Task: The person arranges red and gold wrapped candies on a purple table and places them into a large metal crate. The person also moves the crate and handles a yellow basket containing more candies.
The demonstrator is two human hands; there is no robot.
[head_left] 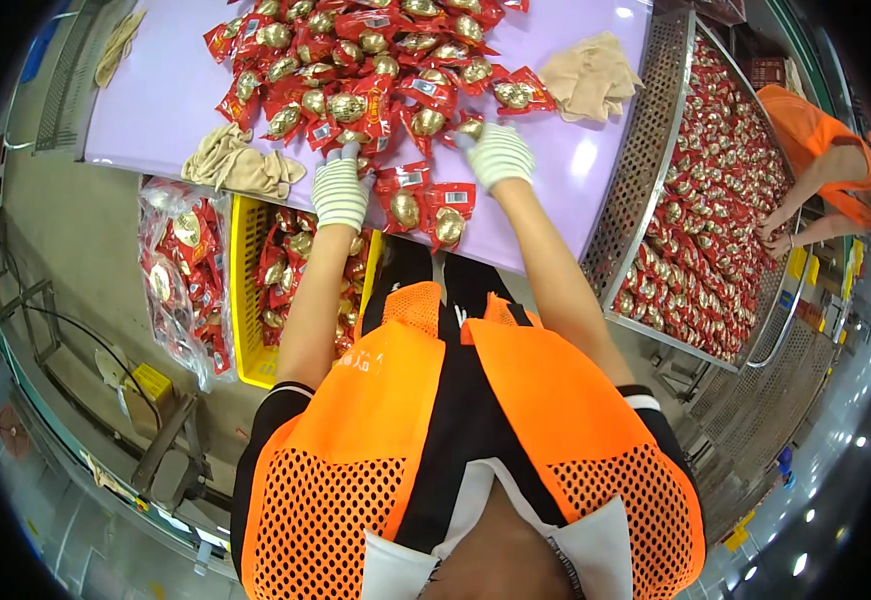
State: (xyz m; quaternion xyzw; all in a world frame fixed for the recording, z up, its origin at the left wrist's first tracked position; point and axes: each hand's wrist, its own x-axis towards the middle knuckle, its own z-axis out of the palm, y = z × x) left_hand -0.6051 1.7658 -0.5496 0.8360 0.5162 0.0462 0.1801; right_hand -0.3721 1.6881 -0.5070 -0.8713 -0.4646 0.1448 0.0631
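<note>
My left hand, in a striped white-and-green glove with grey fingertips, lies at the near edge of a heap of red candy packets with gold egg-shaped pieces showing. Its fingers are stretched out and touch the nearest packets. My right hand, gloved alike, is open at the heap's right side, its fingertips against a packet. Between my hands, two packets lie apart from the heap near the table's front edge. Part of each hand's fingers is hard to make out.
The lilac table bears crumpled beige cloths. Below its left edge are a yellow crate of packets and a clear bag of packets. At right, a perforated metal bin full of packets stands beside another person's hands.
</note>
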